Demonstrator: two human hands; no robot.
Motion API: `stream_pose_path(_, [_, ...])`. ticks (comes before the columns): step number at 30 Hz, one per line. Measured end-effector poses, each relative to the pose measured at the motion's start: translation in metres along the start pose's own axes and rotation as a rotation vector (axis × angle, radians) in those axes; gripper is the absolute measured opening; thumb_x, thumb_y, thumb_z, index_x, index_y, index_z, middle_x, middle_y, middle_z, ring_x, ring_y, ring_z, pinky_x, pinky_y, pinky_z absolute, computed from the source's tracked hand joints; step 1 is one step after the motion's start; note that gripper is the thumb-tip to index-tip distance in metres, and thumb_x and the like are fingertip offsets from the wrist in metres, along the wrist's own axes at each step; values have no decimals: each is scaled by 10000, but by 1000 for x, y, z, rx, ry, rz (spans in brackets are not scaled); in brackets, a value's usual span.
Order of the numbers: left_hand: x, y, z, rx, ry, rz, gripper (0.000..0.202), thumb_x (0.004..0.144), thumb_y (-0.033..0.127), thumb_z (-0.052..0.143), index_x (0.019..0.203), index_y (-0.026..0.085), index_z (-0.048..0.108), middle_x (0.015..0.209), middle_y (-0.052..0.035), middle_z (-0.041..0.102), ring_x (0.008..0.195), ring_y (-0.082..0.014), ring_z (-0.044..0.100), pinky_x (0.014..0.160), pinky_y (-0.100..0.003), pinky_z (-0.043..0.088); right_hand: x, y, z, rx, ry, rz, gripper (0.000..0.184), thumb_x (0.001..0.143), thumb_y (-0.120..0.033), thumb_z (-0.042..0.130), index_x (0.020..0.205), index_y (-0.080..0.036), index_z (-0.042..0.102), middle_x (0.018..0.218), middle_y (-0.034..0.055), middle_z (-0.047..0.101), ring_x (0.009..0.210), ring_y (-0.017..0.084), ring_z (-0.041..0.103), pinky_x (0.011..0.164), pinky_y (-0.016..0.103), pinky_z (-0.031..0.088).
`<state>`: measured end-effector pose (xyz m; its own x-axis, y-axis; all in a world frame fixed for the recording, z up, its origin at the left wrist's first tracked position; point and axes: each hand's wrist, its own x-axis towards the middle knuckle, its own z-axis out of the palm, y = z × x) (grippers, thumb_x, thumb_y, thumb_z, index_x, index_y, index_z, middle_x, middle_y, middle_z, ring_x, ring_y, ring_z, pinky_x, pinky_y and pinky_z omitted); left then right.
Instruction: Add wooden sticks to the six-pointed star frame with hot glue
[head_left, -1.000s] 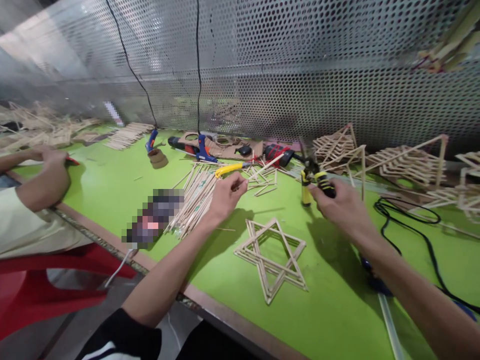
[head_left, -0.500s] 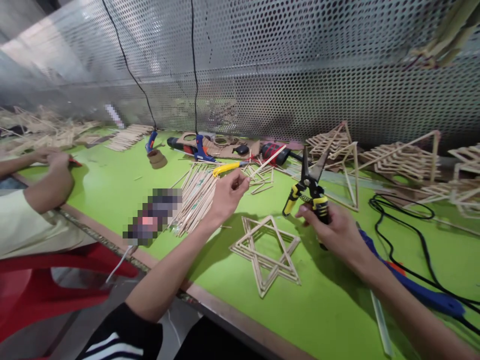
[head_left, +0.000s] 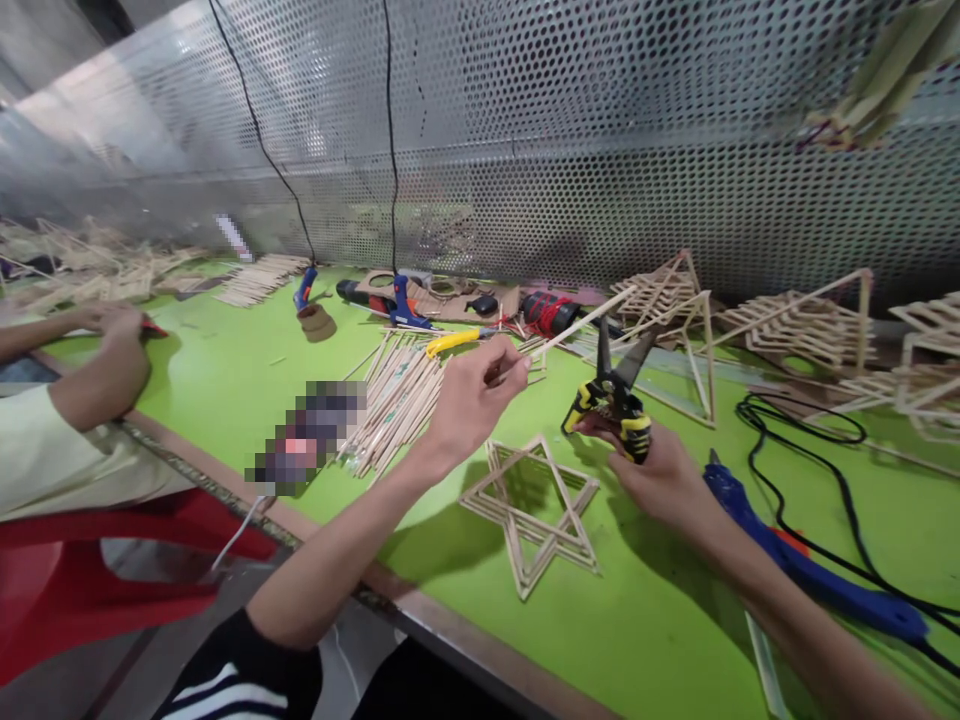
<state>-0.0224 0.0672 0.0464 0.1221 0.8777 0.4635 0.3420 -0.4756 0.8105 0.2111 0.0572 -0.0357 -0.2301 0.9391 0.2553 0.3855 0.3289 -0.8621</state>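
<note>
My left hand (head_left: 484, 395) pinches one end of a thin wooden stick (head_left: 585, 325), which slants up and to the right. In my right hand (head_left: 660, 465) are yellow-and-black pruning shears (head_left: 616, 390), their blades spread and pointing away from me. The stick's far end passes near the blade tips; whether they touch I cannot tell. Below and between my hands, a layered six-pointed star of sticks (head_left: 532, 515) lies on the green table (head_left: 450, 620). Left of my left hand is a pile of loose sticks (head_left: 390, 400).
Beside my right forearm lies a blue glue gun (head_left: 817, 570) with a black cord (head_left: 840, 470). A yellow cutter (head_left: 454, 342) rests behind the stick pile. Stacked stick frames (head_left: 802, 325) stand along the perforated metal panel (head_left: 600, 170). At far left are another person's hands (head_left: 112, 320).
My left hand has moved right, bringing the stick close to the shears. The shears have shifted slightly in my right hand, with the blades still apart.
</note>
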Motion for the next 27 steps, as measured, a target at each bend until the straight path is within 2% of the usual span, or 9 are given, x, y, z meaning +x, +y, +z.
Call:
stream_pose_path(3, [-2, 12, 4, 9, -54, 30, 255, 945, 257, 568, 719, 184, 474, 614, 58, 402, 550, -78, 310, 525, -229, 246, -3, -3, 4, -45, -1, -31, 341, 907, -461, 675, 1046, -151, 650, 1083, 74, 676, 1034, 217, 648, 968, 483, 521])
stream_pose_path(7, [-6, 22, 8, 45, -121, 37, 271, 958, 263, 566, 722, 185, 457, 627, 60, 406, 561, -78, 313, 525, -232, 235, -5, -9, 11, -65, 4, -62, 384, 942, -493, 630, 1143, -164, 631, 1123, 78, 655, 1021, 207, 637, 909, 436, 542])
stream_pose_path(11, [-5, 23, 10, 69, -149, 5, 275, 947, 237, 571, 708, 182, 445, 624, 62, 404, 575, -79, 314, 531, -236, 233, -4, -9, 14, -79, 21, -89, 374, 949, -492, 620, 1138, -169, 631, 1151, 81, 645, 1036, 209, 626, 929, 445, 531])
stream_pose_path(16, [0, 20, 12, 59, -172, -41, 254, 931, 218, 569, 706, 177, 458, 631, 61, 423, 583, -78, 334, 537, -234, 248, -1, -10, 15, -88, -6, -136, 412, 928, -489, 635, 1204, -183, 617, 1257, 101, 618, 1158, 248, 589, 1033, 515, 467])
stream_pose_path(20, [4, 16, 13, 58, -197, -57, 207, 929, 228, 563, 739, 175, 501, 646, 56, 455, 585, -79, 354, 541, -235, 264, 2, -14, 16, -92, -21, -130, 411, 865, -391, 660, 1213, -180, 605, 1272, 116, 614, 1176, 270, 583, 1044, 541, 455])
stream_pose_path(23, [4, 13, 14, 41, -205, -64, 213, 933, 249, 564, 742, 176, 504, 648, 55, 459, 584, -80, 364, 539, -238, 271, 4, -16, 15, -85, -34, -117, 380, 773, -274, 621, 1146, -195, 623, 1201, 124, 641, 1159, 287, 600, 1041, 533, 467])
stream_pose_path(27, [5, 12, 14, 51, -197, -64, 221, 936, 253, 567, 739, 179, 502, 640, 59, 443, 576, -80, 357, 532, -241, 269, 6, -17, 12, -80, -46, -98, 386, 676, -201, 554, 1055, -226, 622, 1140, 117, 651, 1162, 302, 602, 1043, 537, 470])
